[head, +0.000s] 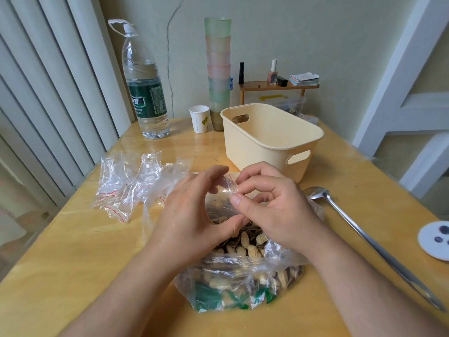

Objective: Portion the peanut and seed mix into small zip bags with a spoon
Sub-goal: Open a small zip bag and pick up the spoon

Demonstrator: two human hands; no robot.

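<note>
A small zip bag (224, 188) is pinched at its mouth between both hands, held just above the big open bag of mix. The left hand (192, 215) is curled around the left side of the little bag, with its thumb underneath near the seeds; the right hand (269, 210) grips the top strip between thumb and forefinger, the other fingers loosely curled. Some dark seeds appear to be inside the small bag already, though the clear plastic makes this hard to confirm.

Directly below the hands lies the large clear bag (243, 276), its mouth spread open, filled with peanuts in the shell and striped sunflower seeds (245, 244). A long metal spoon (364, 234) is lying untouched on the wooden table (73, 251) to the right, bowl pointing away. A pile of empty zip bags with red strips (126, 188) is heaped to the left. A cream plastic basket (272, 137) stands behind the hands, apparently empty.

Judged from here, the seal is probably being pressed or opened. If a seed is caught in the strip, the closure could fail. If the thin bag slips or tips, its contents would be spilled back into the mix or across the table.
</note>
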